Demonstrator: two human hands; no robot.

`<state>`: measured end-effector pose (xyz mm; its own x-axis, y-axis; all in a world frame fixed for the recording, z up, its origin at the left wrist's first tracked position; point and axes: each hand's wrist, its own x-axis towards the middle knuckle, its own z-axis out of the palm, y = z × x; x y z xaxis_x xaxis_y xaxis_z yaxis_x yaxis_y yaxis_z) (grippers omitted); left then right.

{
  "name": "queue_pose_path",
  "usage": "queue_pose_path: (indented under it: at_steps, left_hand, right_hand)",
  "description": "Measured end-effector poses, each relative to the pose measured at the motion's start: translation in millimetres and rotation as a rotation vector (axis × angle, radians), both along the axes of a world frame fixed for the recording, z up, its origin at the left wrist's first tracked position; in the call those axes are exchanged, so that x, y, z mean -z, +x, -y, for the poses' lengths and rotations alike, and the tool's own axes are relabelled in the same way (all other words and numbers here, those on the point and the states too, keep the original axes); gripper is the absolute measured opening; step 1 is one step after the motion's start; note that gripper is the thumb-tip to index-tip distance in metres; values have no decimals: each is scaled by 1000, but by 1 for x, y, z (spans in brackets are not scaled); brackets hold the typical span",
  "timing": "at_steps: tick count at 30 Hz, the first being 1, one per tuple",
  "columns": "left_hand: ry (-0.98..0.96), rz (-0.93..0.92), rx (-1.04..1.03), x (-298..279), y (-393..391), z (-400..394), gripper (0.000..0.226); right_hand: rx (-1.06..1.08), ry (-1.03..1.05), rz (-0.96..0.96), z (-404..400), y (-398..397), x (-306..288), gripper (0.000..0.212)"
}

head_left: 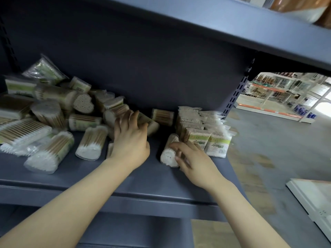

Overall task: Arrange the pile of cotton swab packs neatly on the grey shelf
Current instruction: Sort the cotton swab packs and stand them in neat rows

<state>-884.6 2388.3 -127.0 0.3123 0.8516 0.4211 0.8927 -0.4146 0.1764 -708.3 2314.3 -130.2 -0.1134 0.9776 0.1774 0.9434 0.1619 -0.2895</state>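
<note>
The grey shelf carries a loose pile of cotton swab packs, heaped well out beyond the left fingertips, with a tidy upright row of packs stood just past the right fingers.

A pack at the near edge of the pile is covered by the left hand; the fingers are laid over it and curled, and it is judged to be gripped, though the underside is hidden. A round pack, lying on its side with the white tips toward the camera, is touched by the right hand; the fingers are blurred and curved against its flank, so whether it is grasped or only nudged cannot be told.

The packs are judged to be light, with a thin, slick plastic wrap over stiff wooden sticks. They should give little under a squeeze but may slide out of a loose grip, and the round ones are likely to roll. A hold across the middle of the bundle, thumb against fingers, is judged safest; the cotton ends are soft and best left alone.

Green and white labels are seen on the front packs of the row and on several in the pile, but no writing or brand can be read.
</note>
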Motion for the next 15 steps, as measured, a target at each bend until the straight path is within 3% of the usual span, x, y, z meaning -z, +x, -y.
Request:
queue_pose_path:
  at_steps: [3, 8, 15]
  left_hand:
    - [14, 3, 4, -2, 4, 2, 50]
    - [54, 47, 46, 2, -1, 0, 45]
    - [62, 120, 59, 5, -5, 0, 39]
  right_hand:
    - [0, 5, 15, -1, 0, 0, 46]
    - [-55, -10, -47, -8, -3, -1, 45]
    - [-129, -68, 6, -7, -12, -1, 47]
